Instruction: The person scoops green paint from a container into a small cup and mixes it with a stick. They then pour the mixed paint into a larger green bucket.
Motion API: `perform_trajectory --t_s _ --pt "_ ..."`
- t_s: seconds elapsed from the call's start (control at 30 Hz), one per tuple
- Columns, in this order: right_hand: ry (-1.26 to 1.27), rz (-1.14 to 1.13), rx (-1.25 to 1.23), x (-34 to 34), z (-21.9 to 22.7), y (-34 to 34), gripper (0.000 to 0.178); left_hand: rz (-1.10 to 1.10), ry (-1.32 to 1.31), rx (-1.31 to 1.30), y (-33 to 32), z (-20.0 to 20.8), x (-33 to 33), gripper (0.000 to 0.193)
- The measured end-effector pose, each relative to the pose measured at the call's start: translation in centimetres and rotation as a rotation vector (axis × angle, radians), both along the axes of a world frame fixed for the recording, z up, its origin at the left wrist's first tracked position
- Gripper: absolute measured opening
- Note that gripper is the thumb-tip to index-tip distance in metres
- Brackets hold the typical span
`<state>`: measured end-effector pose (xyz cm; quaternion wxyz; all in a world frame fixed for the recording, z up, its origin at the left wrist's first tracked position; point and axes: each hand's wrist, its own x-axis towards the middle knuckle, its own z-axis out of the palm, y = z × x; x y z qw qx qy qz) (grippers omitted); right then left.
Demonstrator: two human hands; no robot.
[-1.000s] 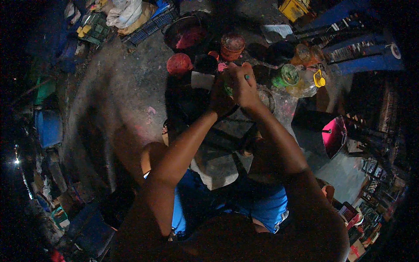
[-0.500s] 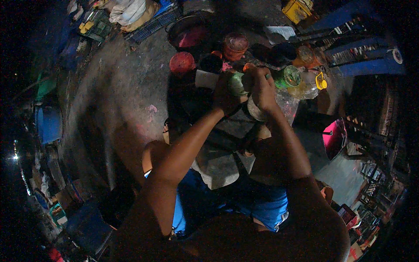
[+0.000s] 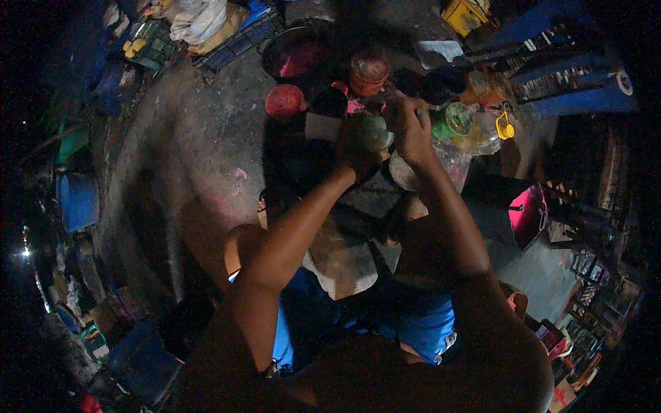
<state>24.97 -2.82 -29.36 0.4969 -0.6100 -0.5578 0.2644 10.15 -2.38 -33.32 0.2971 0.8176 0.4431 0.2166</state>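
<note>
Wrapped round a pale green, rounded object, its exact kind too dim to tell, is my left hand. Just to its right my right hand has its fingers bent together at the tips; whatever they pinch, if anything, is hidden. Below that hand is a pale round disc-like thing, partly covered by the wrist. Beyond both hands are a red-orange tub and a round red container. A green see-through container stands to the right of my right hand.
A clear plastic jug with a yellow handle lies at the right. Farther off is a wide dark basin with pink inside. A pink-faced object stands at right. Crates and sacks fill the far left.
My right hand has drawn slightly away from the pale green object, opening a small gap. My left hand still holds that object, which has tilted a little.
</note>
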Motion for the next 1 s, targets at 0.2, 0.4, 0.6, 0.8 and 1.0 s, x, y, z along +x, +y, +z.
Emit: perform_trajectory --t_s 0.2,0.4,0.6,0.8,1.0 --pt "-0.585 0.099 0.428 -1.8 1.2 -1.8 0.024 0.094 -0.326 0.214 -0.2 -1.1 -0.1 0.072" --pt "-0.446 0.067 0.509 -3.2 0.4 1.1 0.026 0.131 -0.232 0.24 0.1 -1.9 -0.1 0.073" --pt "-0.065 0.05 0.053 -0.2 -0.1 0.0 0.025 0.11 -0.1 0.294 -0.5 0.4 0.1 0.073" --pt "0.236 0.077 -0.098 -0.8 -0.6 -1.1 0.031 0.15 -0.339 -0.043 -1.4 -1.0 -0.2 0.078" --pt "0.645 0.129 0.053 -5.3 1.7 -0.5 0.027 0.164 -0.314 -0.022 -0.1 -5.9 -1.3 0.086"
